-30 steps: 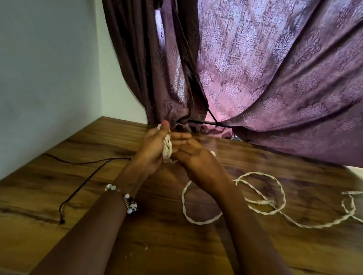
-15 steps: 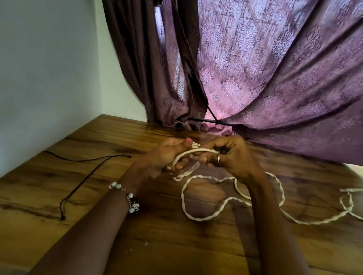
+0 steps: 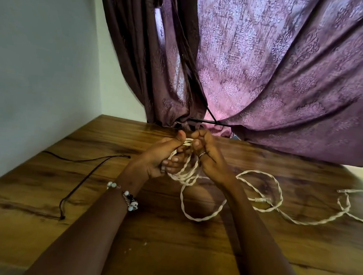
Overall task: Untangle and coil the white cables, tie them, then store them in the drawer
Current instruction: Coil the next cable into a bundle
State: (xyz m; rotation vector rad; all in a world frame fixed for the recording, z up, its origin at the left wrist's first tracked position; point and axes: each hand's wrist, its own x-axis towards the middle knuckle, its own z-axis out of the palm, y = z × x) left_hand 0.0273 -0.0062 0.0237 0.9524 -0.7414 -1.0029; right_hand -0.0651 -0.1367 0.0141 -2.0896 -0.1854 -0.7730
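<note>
Fingers [image 3: 175, 165] of both hands curled round the white cable coil [image 3: 184, 175], loose end cut off at right edge

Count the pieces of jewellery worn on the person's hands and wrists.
2: a beaded bracelet on the left wrist, and a ring on a right-hand finger. Others may be hidden by the curled fingers.

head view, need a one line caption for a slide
Left hand and right hand wind a twisted white cable into loops above a wooden table, its loose tail trailing right.
</note>
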